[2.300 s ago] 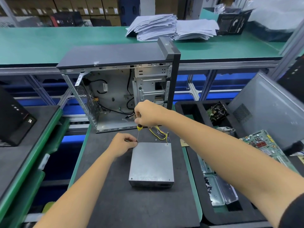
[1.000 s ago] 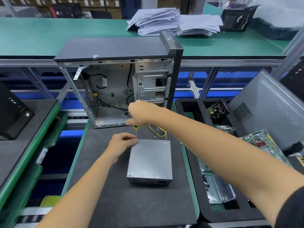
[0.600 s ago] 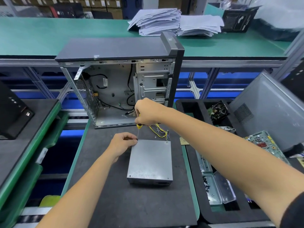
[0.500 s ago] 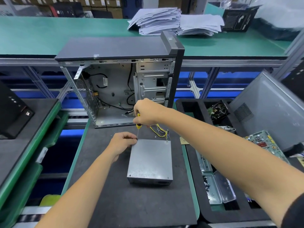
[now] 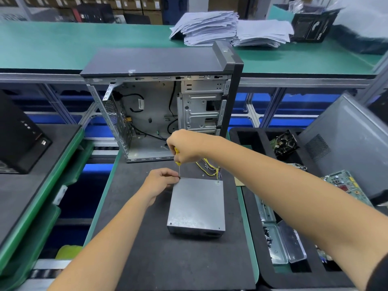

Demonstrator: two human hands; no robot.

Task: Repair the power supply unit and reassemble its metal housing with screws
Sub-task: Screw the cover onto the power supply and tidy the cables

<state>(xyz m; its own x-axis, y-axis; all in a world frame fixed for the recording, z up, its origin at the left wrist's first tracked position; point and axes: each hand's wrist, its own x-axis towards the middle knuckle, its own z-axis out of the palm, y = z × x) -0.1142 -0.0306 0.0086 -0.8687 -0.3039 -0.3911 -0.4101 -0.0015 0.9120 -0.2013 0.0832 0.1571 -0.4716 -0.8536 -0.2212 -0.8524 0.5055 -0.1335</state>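
Screw-fastening stage. The power supply [image 5: 196, 204] lies flat on the desk [image 5: 147, 259], just below both hands. The right hand [image 5: 184, 147], fist curled round the screwdriver [image 5: 178, 159], holds it upright over the housing's far corner; the left hand [image 5: 160, 181], fingertips pinching at the tip, probably steadies a screw, which is too small to confirm.

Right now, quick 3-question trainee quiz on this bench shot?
1. True or false: the right hand grips the screwdriver.
2. The screwdriver tip meets the power supply housing at which corner? A far left, B near right, C near left.
3. Fill in: the left hand pinches at the tip, beside the housing's far-left ____.

Key: 1 true; 2 A; 3 corner.
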